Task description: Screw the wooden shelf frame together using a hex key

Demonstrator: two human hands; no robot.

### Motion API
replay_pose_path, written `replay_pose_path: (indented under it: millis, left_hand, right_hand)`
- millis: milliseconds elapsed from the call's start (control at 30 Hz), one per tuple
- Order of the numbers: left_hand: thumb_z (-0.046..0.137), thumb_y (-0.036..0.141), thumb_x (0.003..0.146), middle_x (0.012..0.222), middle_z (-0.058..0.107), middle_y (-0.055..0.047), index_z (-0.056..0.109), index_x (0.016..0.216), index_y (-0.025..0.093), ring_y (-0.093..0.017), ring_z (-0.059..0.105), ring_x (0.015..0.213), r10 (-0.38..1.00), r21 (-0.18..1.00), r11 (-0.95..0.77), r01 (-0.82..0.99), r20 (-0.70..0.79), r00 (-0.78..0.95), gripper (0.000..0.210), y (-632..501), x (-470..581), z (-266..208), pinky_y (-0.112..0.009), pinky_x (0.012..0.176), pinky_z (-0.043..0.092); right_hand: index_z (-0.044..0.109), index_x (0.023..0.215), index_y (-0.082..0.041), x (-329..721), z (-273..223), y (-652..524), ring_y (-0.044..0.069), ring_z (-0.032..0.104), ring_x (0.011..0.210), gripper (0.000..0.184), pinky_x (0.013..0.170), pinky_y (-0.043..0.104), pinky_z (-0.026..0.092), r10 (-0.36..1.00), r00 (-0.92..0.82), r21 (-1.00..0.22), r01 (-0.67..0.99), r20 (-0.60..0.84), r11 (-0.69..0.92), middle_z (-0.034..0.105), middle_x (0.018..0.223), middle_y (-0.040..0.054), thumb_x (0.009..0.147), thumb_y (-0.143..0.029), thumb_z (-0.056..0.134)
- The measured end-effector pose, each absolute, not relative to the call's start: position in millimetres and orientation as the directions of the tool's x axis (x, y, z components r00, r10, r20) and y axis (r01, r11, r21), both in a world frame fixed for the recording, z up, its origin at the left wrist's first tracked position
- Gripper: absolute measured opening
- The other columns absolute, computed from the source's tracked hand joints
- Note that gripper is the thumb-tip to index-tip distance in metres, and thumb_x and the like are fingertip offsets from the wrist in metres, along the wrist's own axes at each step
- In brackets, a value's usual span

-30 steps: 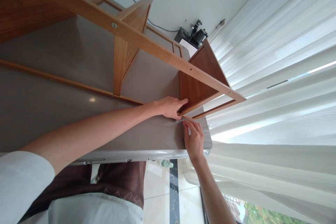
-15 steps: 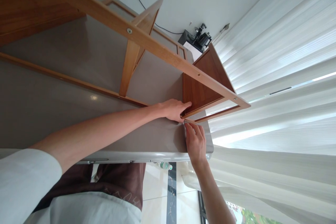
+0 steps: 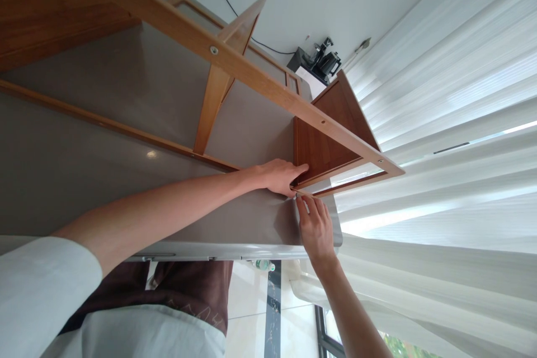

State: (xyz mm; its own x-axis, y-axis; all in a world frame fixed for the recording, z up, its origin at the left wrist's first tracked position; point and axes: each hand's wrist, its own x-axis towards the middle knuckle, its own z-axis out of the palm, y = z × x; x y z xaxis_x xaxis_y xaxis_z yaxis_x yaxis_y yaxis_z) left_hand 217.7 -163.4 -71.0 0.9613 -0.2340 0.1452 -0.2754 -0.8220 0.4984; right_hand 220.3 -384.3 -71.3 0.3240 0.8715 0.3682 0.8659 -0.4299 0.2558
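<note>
A wooden shelf frame (image 3: 268, 91) lies on its side on the grey table, with shelf boards standing between its rails. My left hand (image 3: 277, 175) wraps round the lower rail near its right end, its thumb against the end shelf board (image 3: 321, 142). Close beside it, my right hand (image 3: 318, 230) has thumb and fingers pinched at the frame's lower corner. Whatever small piece is between those fingertips is too tiny to name. Another shelf board (image 3: 210, 106) crosses the frame farther left.
The grey tabletop (image 3: 168, 95) ends at a rounded right corner. White curtains (image 3: 440, 190) hang just beyond it. Behind the table stands a black kettle (image 3: 329, 64) on a small stand. A plastic bottle (image 3: 264, 265) is on the floor below the front edge.
The view has shifted slightly. My right hand's fingers have turned a little at the corner, while my left hand keeps its place on the rail.
</note>
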Motion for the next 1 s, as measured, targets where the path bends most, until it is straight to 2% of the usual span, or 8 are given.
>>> replay_pose_path:
  millis: [333, 467, 733, 1000]
  left_hand:
    - [0.063, 0.049, 0.080, 0.099, 0.074, -0.008, 0.045, 0.128, 0.021, -0.027, 0.071, 0.085, -0.252, 0.483, -0.826, -0.292, 0.147, 0.956, 0.059, -162.9, 214.8, -66.4, -0.031, 0.060, 0.042]
    - [0.062, 0.049, 0.081, 0.096, 0.074, -0.006, 0.046, 0.124, 0.021, -0.026, 0.071, 0.082, -0.257, 0.478, -0.825, -0.302, 0.158, 0.953, 0.054, -163.2, 214.6, -66.5, -0.031, 0.057, 0.039]
    - [0.063, 0.048, 0.079, 0.090, 0.074, -0.003, 0.046, 0.117, 0.022, -0.024, 0.070, 0.077, -0.264, 0.494, -0.811, -0.313, 0.169, 0.950, 0.049, -163.3, 215.9, -67.9, -0.031, 0.054, 0.036]
    - [0.066, 0.047, 0.078, 0.093, 0.074, -0.003, 0.046, 0.119, 0.023, -0.024, 0.070, 0.078, -0.244, 0.496, -0.817, -0.293, 0.163, 0.956, 0.052, -164.1, 217.5, -71.5, -0.031, 0.058, 0.039]
  right_hand:
    - [0.069, 0.111, -0.021, 223.4, -83.0, -384.3, 0.020, 0.062, 0.102, 0.023, 0.091, 0.038, 0.055, 0.731, 0.483, -0.054, 0.849, 0.482, -0.525, 0.072, 0.112, 0.0076, 0.101, -0.018, 0.048]
    - [0.070, 0.109, -0.021, 223.1, -86.5, -383.9, 0.020, 0.063, 0.101, 0.023, 0.090, 0.037, 0.055, 0.683, 0.531, -0.138, 0.829, 0.501, -0.542, 0.072, 0.109, 0.0072, 0.102, -0.022, 0.049]
    - [0.071, 0.110, -0.021, 221.4, -88.4, -386.0, 0.021, 0.063, 0.101, 0.026, 0.090, 0.038, 0.055, 0.673, 0.546, -0.168, 0.823, 0.499, -0.543, 0.072, 0.109, 0.0080, 0.103, -0.023, 0.046]
    - [0.070, 0.108, -0.021, 217.4, -90.6, -391.3, 0.021, 0.061, 0.101, 0.025, 0.086, 0.037, 0.054, 0.692, 0.519, -0.115, 0.833, 0.502, -0.541, 0.071, 0.104, 0.0082, 0.102, -0.020, 0.046]
